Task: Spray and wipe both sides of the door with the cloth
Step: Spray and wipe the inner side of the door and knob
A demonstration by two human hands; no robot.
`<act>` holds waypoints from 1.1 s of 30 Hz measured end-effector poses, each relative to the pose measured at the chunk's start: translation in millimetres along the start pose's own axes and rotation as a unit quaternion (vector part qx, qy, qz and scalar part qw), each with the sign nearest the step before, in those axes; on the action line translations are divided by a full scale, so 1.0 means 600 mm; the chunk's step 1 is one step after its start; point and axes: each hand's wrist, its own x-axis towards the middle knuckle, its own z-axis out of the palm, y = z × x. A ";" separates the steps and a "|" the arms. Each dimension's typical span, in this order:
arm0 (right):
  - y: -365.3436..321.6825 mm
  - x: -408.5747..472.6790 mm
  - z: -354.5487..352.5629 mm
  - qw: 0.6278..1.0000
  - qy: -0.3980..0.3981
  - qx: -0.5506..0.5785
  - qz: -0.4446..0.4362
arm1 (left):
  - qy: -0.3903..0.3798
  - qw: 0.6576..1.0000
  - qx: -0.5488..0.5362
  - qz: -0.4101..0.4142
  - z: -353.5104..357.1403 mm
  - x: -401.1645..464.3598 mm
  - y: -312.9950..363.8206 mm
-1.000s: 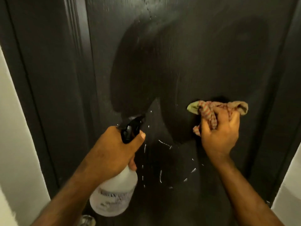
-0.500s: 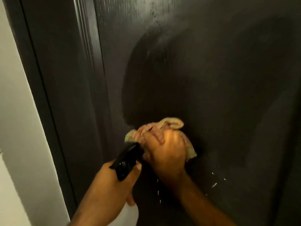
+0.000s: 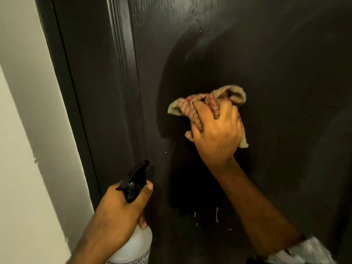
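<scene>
A dark door fills most of the view, with a darker wet patch where it has been wiped. My right hand grips a crumpled pink-and-beige striped cloth and presses it against the door at mid-height. My left hand holds a white spray bottle by its black trigger head, lower left, nozzle pointing at the door. A few white drips run down the door below the cloth.
The dark door frame runs down the left of the door, with a pale wall beyond it. A patterned sleeve shows at the bottom right.
My right hand swept the cloth from the right toward the left near the bottle, then back to the right and slightly up. The view shifted right; the bottle hand sits lower in the frame.
</scene>
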 end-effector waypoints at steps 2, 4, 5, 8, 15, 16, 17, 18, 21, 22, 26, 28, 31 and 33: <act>-0.036 0.042 0.018 0.999 0.042 -0.016 0.030 | 0.013 1.000 0.001 0.001 -0.006 0.004 -0.003; -0.060 0.036 0.032 0.998 0.046 -0.023 0.029 | 0.032 0.999 0.004 0.005 -0.009 0.009 -0.005; -0.066 0.024 0.035 0.999 0.043 -0.023 0.016 | 0.042 0.999 0.003 0.008 -0.009 0.012 -0.005; -0.067 -0.062 0.034 0.997 0.012 -0.010 -0.079 | 0.059 0.998 0.005 0.021 -0.005 0.017 -0.003; -0.058 -0.347 0.009 0.961 -0.166 0.066 -0.213 | 0.042 0.997 0.034 0.057 0.006 0.005 0.005; -0.048 -0.364 -0.001 0.950 -0.189 0.075 -0.237 | 0.035 0.997 0.038 0.059 0.008 0.002 0.003; -0.037 -0.367 -0.011 0.939 -0.207 0.082 -0.261 | 0.027 0.997 0.041 0.061 0.008 0.000 0.001; -0.026 -0.356 -0.018 0.930 -0.220 0.087 -0.280 | 0.019 0.997 0.043 0.063 0.007 -0.002 0.000; 0.017 -0.278 -0.026 0.928 -0.254 0.063 -0.265 | 0.006 0.997 0.040 0.062 0.006 -0.001 -0.002; 0.032 -0.236 -0.027 0.935 -0.246 0.033 -0.252 | 0.009 0.998 0.033 0.061 0.005 0.000 -0.002; 0.086 -0.050 -0.033 0.999 0.026 -0.035 0.013 | 0.011 0.997 0.024 0.066 0.006 0.003 -0.007; 0.090 -0.008 -0.027 0.987 0.087 -0.059 0.125 | 0.004 0.998 0.027 0.065 0.010 0.004 -0.014; 0.076 -0.042 -0.014 0.987 0.074 -0.068 0.129 | -0.006 0.998 0.026 0.063 0.015 0.007 -0.024; 0.074 -0.103 -0.021 0.994 0.031 -0.050 0.092 | -0.020 0.998 0.019 0.061 0.020 0.009 -0.027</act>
